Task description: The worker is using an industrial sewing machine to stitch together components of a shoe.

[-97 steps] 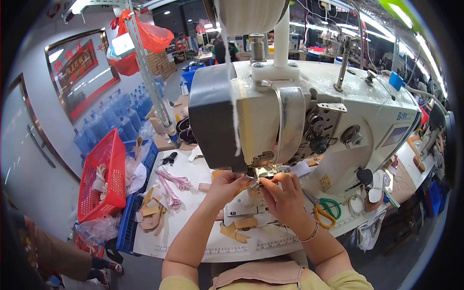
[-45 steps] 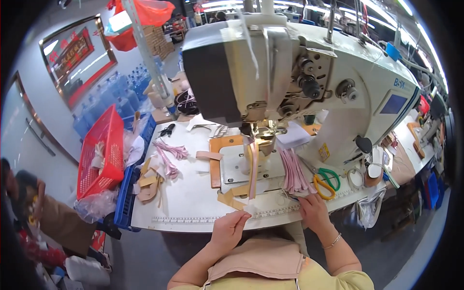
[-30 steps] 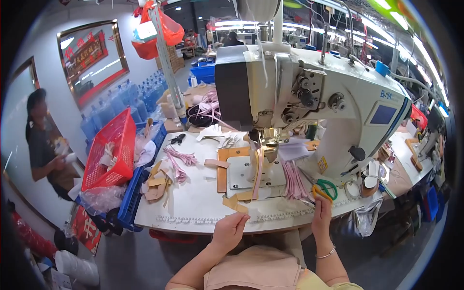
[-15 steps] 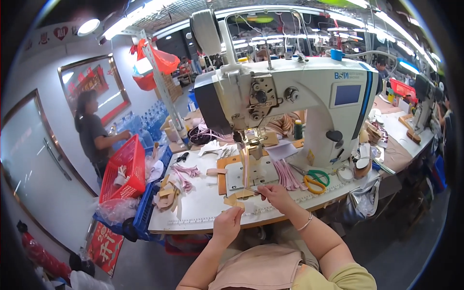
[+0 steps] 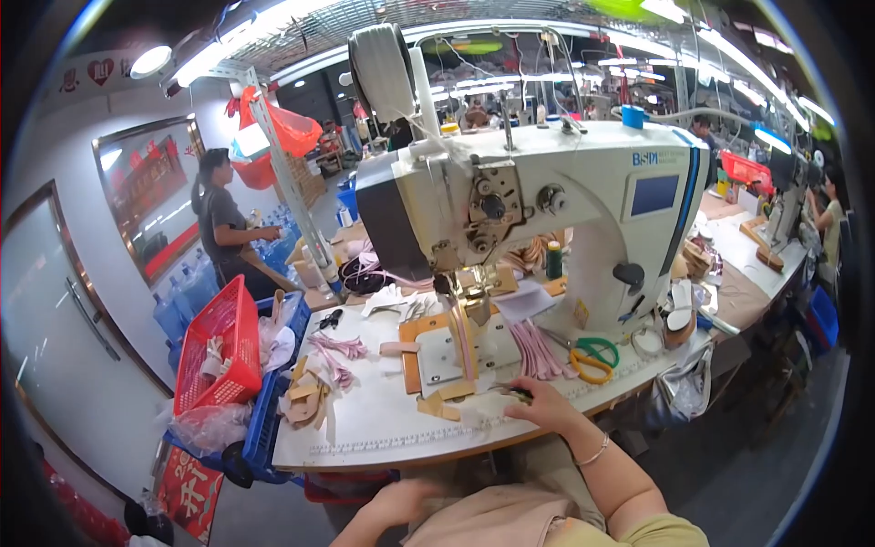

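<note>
Head view. Right hand (image 5: 544,406), one, above the near edge of the surface (image 5: 378,412); grip closed round a small dark-handled tool (image 5: 520,394), thin tip pointing left. Left hand (image 5: 408,501), one, blurred, nearer than the surface edge and beside a beige cloth (image 5: 497,518) on the lap; state of its grip and any contents cannot be told.

Sewing machine (image 5: 556,173), white with a dark end cover, centre and far of the hands. Narrow pink-and-tan strip (image 5: 468,351), one, running from the needle area toward the near edge, left of the right hand. Tan scraps (image 5: 445,399), flat, at the strip's near end.

Right of the strip: pink strips (image 5: 536,349), bunched; scissors (image 5: 594,359), with one green and one yellow handle loop, lying beside them. Farther: green thread spool (image 5: 554,262), upright.

Left part of the surface: pink bundle (image 5: 338,357); scrap heap (image 5: 303,399), tan and white. Beyond the left edge: red basket (image 5: 219,351), tilted; blue crate (image 5: 271,422) beside it.
</note>
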{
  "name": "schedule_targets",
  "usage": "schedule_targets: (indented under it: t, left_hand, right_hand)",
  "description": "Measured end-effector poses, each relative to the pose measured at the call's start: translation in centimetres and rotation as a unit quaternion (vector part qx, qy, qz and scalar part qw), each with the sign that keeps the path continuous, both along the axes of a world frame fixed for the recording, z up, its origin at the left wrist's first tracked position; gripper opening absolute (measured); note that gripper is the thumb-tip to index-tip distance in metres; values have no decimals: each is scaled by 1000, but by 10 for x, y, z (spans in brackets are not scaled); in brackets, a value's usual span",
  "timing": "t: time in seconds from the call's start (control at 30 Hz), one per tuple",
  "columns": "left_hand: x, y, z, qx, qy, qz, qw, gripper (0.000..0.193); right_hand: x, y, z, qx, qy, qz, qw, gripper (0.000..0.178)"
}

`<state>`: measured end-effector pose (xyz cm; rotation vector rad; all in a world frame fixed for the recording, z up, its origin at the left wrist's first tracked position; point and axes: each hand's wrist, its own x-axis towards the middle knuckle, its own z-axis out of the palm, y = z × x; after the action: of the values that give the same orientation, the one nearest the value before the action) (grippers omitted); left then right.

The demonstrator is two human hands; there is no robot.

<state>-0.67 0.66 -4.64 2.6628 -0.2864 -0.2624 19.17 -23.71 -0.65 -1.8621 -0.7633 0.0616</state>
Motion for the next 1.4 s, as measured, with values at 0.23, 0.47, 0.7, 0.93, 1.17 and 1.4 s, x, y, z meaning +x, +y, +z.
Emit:
schedule_targets:
  t: [0.23, 0.47, 0.7, 0.93, 1.17, 1.4]
  left_hand:
    - [74, 5, 84, -207, -244, 143, 937, 20]
    - [217, 8, 109, -87, -560, 6, 824, 36]
    - [237, 9, 116, -35, -596, -74, 799, 27]
    - [244, 12, 112, -15, -633, -91, 769, 28]
    - [246, 17, 106, -30, -607, -74, 791, 31]
    - [247, 16, 106, -50, -610, -77, 787, 31]
  right_hand:
    - [63, 35, 14, 171, 199, 83, 961, 24]
    - [64, 88, 64, 189, 273, 143, 932, 22]
    - [74, 80, 53, 197, 326, 174, 908, 24]
    - [74, 78, 42, 221, 316, 178, 905, 21]
    - [73, 83, 44, 255, 314, 157, 901, 19]
    - [70, 86, 45, 262, 324, 149, 897, 20]
